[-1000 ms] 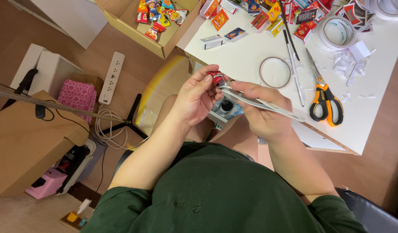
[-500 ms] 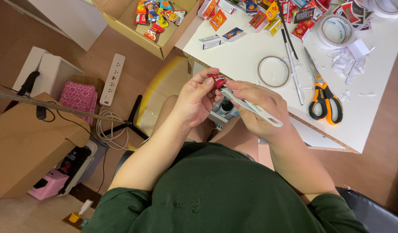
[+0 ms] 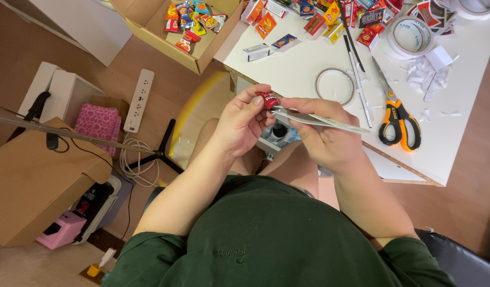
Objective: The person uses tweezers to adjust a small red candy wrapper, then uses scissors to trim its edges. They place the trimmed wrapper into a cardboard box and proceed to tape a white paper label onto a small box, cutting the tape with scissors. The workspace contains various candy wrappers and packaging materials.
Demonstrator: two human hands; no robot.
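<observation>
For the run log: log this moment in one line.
left hand: pinches red packet | right hand: holds tweezers at packet | scissors on table

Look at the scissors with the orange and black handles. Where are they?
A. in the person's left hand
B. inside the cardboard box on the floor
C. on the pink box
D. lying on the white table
D: the scissors lie flat on the white table, off to the side of both hands, while the right hand holds a thin metal tool and the left hand pinches a small red packet.
</observation>
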